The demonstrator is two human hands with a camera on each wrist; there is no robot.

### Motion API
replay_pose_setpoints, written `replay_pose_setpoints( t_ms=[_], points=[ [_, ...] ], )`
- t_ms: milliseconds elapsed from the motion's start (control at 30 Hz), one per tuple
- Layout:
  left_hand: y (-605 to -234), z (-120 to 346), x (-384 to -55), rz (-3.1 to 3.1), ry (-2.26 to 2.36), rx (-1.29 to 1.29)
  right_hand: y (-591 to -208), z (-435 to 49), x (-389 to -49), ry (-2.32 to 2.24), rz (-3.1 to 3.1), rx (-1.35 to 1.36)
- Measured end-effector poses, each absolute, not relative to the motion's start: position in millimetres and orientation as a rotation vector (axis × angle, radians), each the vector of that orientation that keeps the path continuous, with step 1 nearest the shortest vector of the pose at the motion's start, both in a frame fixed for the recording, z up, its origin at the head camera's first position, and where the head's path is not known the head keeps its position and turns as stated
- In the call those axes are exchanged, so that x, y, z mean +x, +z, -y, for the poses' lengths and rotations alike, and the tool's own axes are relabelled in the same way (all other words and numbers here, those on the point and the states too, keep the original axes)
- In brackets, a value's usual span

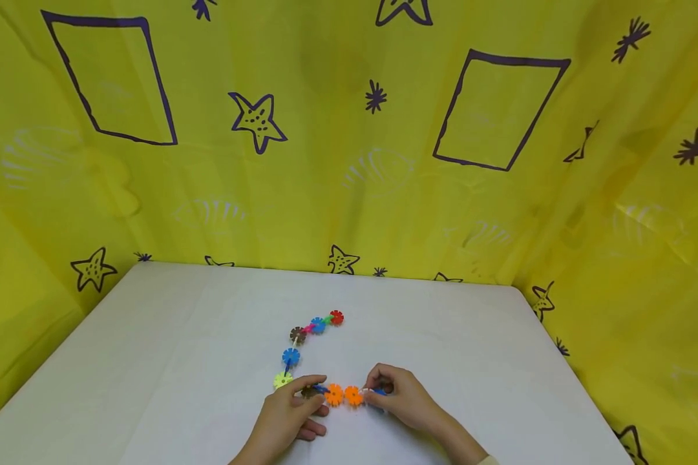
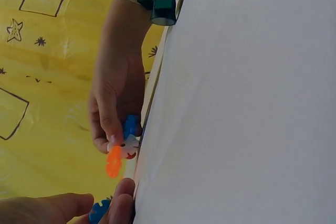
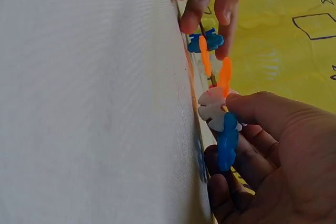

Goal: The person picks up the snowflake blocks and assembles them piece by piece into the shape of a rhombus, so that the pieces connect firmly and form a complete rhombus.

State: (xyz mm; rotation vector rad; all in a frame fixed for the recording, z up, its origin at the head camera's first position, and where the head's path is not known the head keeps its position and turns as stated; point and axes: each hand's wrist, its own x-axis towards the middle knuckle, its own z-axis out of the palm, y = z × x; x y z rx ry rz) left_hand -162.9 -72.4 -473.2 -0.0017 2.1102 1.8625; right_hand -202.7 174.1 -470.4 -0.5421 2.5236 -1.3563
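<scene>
A chain of notched plastic snowflake discs curves over the white table. My left hand [image 1: 287,413] grips its near end around a brown disc [image 1: 310,392], which the fingers partly hide. Beside that sit a blue disc [image 3: 214,40] and an orange disc [image 1: 334,395]. Between thumb and fingers, my right hand [image 1: 407,397] pinches a white disc [image 3: 211,109]. This white disc is joined to a second orange disc [image 1: 353,396] and a blue disc [image 3: 227,142]. The two orange discs face each other edge to edge, close together; whether they touch I cannot tell.
Beyond my left hand the chain runs through a yellow-green disc [image 1: 282,380], a blue disc [image 1: 291,356], a brown disc [image 1: 297,334] and others to a red disc [image 1: 337,317]. A yellow curtain [image 1: 302,213] with drawn stars encloses the white table [image 1: 471,349] at back and sides.
</scene>
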Motion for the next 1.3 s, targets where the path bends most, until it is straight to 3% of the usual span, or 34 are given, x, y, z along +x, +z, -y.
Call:
replay_pose_setpoints(
  t_ms=[1300],
  points=[
    [-481.2,69.1,-161.1,-2.132,1.951,-0.062,-473.3,-170.2,-201.3,-1.381,-2.485,-0.559]
  ],
)
